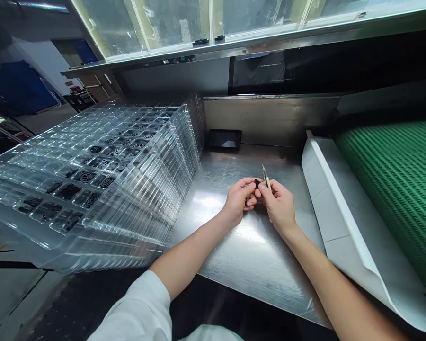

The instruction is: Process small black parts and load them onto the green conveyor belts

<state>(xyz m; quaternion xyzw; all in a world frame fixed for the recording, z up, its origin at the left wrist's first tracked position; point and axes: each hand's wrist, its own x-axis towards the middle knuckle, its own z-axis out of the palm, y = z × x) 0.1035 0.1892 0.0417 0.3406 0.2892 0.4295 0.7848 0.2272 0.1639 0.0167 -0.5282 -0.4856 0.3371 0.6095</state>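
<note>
A small black part (257,183) is pinched between the fingers of my left hand (239,199), above the metal worktop. Its exact kind is too small to make out. My right hand (279,203) is closed on a craft knife (266,177) with a pointed blade that sticks up and away from me. The right fingertips also meet the black part. Both hands are close together, nearly touching. Something else dark shows under the curled left fingers, mostly hidden.
To the left stands a tall stack of clear plastic trays (156,161), with black parts in some top pockets. A dark tablet-like device (224,139) sits at the back of the metal worktop (213,237). A white raised guard (335,218) separates it from a green mesh belt (394,180).
</note>
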